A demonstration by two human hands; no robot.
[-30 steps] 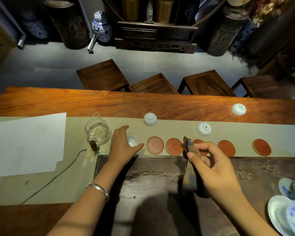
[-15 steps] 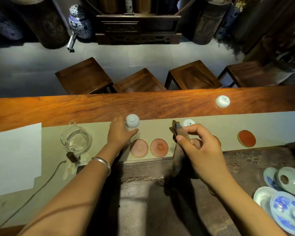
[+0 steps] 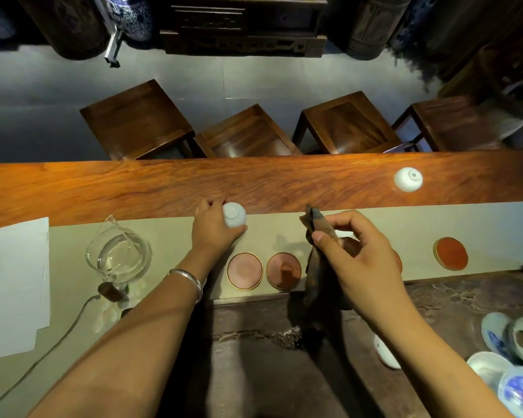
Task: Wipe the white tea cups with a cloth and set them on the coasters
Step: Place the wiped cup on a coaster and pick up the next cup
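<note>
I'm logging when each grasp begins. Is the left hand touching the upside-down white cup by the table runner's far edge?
Touching. The head view shows the left hand wrapped around the white cup, thumb beneath it, no gap visible.

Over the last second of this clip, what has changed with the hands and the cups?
The left hand left the cup it had set by the glass pitcher, reached away across the runner and now grips an upside-down white tea cup. The right hand still pinches the dark cloth. The far cup stayed put.
</note>
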